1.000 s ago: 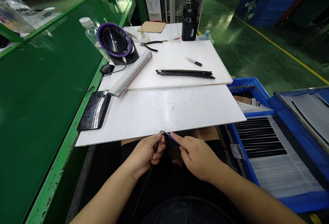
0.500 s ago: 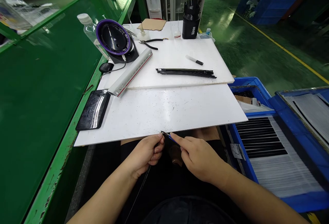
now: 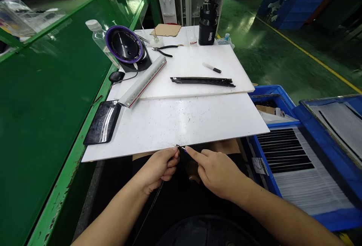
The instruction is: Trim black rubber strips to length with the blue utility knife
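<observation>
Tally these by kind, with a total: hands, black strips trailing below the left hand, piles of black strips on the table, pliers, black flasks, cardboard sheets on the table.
Hands: 2 (left, right)
Trailing strip: 1
Strip pile: 1
Pliers: 1
Black flask: 1
Cardboard sheet: 1
Total: 7

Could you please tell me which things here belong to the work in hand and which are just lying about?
Likely the work:
- thin strip in the left hand
- tool in the right hand
- black strips

Seemingly lying about:
- fan
- tablet
- mouse
- black bottle
- cardboard
</observation>
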The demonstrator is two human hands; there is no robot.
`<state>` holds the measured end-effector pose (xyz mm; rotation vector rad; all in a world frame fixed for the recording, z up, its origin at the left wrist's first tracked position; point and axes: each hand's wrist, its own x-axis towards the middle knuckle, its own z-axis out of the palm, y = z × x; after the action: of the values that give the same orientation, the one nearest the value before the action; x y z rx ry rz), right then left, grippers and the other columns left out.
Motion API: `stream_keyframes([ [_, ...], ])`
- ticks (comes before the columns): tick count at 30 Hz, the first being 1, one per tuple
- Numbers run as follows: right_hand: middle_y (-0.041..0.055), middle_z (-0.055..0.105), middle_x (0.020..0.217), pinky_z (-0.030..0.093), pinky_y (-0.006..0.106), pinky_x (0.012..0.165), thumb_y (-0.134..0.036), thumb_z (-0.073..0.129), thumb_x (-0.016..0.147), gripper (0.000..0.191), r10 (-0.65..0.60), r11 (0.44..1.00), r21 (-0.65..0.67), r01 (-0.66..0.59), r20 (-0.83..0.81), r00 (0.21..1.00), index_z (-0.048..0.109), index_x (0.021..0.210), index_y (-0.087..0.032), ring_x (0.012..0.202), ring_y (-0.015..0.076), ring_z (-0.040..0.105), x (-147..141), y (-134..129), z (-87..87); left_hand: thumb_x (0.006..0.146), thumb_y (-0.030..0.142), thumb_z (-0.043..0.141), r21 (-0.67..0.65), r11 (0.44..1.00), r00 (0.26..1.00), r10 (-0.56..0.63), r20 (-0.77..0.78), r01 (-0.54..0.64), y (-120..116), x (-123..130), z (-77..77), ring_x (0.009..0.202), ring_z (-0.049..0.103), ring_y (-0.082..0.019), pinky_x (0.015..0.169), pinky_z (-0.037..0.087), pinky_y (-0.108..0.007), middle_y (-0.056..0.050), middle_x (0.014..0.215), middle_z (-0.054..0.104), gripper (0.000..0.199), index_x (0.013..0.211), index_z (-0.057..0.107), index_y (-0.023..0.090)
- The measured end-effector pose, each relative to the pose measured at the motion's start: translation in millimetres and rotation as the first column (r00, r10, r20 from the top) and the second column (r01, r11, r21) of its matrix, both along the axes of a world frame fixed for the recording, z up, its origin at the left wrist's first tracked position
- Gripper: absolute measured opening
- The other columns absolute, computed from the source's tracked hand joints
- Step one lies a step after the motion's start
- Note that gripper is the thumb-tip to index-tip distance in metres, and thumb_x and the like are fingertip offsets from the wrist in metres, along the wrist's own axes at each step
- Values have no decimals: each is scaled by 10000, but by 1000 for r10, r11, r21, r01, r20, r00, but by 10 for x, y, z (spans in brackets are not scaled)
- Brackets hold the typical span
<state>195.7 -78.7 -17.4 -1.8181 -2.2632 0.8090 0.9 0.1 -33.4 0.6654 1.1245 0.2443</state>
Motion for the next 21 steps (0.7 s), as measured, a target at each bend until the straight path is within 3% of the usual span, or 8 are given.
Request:
stream_keyframes([
  [8, 51, 675, 931, 382, 310, 655, -202, 380, 949, 607, 10, 1000, -5, -10, 16, 1000, 400, 1546, -310, 749, 204, 630, 1, 17, 49, 875, 418, 536, 3, 1000, 1000, -19, 19, 19, 13, -29, -10, 414, 159, -22, 389, 81, -138, 86, 566, 295, 272, 765, 445, 187],
  [13, 58, 675, 932, 332, 311, 602, -207, 391, 945, 608, 35, 999, 23, -37, 80, 996, 405, 1544, -310, 695, 197, 611, 20, 31, 24, 892, 422, 517, 9, 999, 999, -33, 6, 33, 30, -34, -16, 415, 156, -23, 383, 94, -137, 87, 563, 292, 281, 761, 444, 185],
  [21, 49, 700, 958, 419, 311, 719, -192, 386, 947, 583, 3, 1000, 22, -1, -90, 996, 459, 1513, -310, 820, 204, 642, 103, 91, -2, 928, 379, 463, -15, 999, 999, -36, 15, 36, 60, -48, 10, 420, 144, -26, 383, 83, -137, 88, 555, 274, 261, 761, 438, 180],
])
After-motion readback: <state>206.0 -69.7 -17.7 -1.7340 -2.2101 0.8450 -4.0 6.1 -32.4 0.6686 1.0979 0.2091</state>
